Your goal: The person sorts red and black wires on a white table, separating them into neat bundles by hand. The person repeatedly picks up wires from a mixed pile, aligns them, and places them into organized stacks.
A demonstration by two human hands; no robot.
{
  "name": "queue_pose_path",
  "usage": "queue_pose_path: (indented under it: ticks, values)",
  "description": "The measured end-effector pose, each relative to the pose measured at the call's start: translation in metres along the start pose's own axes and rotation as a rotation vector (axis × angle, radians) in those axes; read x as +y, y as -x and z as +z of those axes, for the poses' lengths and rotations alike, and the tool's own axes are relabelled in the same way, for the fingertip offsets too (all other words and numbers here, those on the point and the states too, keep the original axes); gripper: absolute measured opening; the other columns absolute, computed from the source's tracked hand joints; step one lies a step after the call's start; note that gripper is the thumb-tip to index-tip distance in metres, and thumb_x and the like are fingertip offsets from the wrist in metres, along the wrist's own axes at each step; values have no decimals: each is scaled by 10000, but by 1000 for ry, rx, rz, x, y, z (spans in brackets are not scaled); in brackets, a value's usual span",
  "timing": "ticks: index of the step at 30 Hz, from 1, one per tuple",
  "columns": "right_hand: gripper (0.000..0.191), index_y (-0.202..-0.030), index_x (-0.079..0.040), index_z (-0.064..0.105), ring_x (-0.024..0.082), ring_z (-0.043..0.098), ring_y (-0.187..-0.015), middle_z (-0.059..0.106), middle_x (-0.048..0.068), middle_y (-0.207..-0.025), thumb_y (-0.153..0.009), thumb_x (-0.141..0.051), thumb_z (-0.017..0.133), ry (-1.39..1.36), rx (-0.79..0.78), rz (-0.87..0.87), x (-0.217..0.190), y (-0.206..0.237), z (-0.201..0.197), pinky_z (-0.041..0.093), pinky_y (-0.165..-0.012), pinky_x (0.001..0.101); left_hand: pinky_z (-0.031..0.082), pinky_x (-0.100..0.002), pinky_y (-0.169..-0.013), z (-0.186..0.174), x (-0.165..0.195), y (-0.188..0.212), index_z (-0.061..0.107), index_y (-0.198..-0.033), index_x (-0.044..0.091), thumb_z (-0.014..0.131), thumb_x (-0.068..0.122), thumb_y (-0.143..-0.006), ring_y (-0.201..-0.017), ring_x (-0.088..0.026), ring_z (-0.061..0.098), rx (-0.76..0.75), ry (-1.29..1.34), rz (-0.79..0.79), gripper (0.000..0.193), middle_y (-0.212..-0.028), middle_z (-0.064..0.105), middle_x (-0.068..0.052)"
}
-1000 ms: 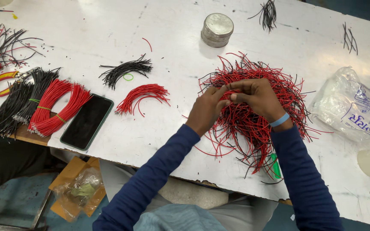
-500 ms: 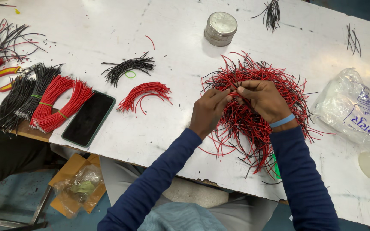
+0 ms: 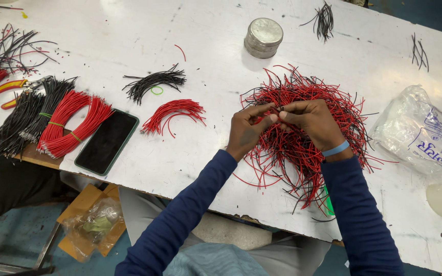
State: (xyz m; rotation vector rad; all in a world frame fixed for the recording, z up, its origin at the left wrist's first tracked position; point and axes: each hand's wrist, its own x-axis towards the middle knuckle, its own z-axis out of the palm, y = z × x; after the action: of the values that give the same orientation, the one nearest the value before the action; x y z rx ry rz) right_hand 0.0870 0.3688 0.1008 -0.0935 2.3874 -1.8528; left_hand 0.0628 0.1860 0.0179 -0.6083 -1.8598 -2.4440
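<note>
Both hands, left hand [image 3: 245, 134] and right hand [image 3: 312, 121], are meeting fingertip to fingertip, each grip pinching thin red wires lifted from the tangled red-and-black wire pile [image 3: 303, 148] lying directly beneath them on the white tabletop [image 3: 205, 36].

bare table [image 3: 205, 153] left of red wire heap [image 3: 303, 128], tin [image 3: 263, 37] behind, plastic bag [image 3: 415, 133] right

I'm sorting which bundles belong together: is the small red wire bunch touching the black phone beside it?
Apart. The head view shows bare white table between the small red wire bunch and the phone.
</note>
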Motion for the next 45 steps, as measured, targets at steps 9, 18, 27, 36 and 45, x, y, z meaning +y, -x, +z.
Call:
queue_pose_path:
  ticks: [9,18,27,36,45]
  values:
    - [169,-1040,73,748,142,717,-714,755,111,-837,-992,-57,652,3,107,-74,-1,4,8,582,-668,262,335,-186,-496,2,-4,2,797,-1097,-16,810,177,-911,-591,-32,446,117,368,-317,267,-779,637,-25]
    - [181,-1122,24,732,185,671,-723,747,142,-911,-1011,-108,678,169,484,-111,38,-30,-65,558,-674,330,317,-166,-497,-51,6,20,746,-1100,-93,807,147,-877,-592,-18,429,190,545,-352,333,-833,666,-23]
    - [336,-1119,-55,759,352,560,-1060,677,180,-1066,-930,-332,773,1157,321,-711,20,-17,66,428,-951,512,329,-174,-500,-90,10,34,741,-1069,-75,786,135,-884,-595,-29,447,313,434,-332,284,-829,645,-18]
    - [227,-1171,-55,773,18,476,-569,654,-36,-744,-1009,-169,663,42,-246,-51,31,-74,149,386,-487,188,370,-211,-472,-150,4,59,635,-969,2,651,112,-935,-588,-73,504,440,492,-376,116,-807,632,-58]
    - [178,-1040,15,740,32,489,-545,659,-2,-725,-1000,-144,670,-206,-161,39,43,-140,187,386,-476,198,551,-226,-581,-232,22,67,711,-1099,-27,771,59,-824,-656,-106,677,514,-205,-207,294,-859,753,-58]
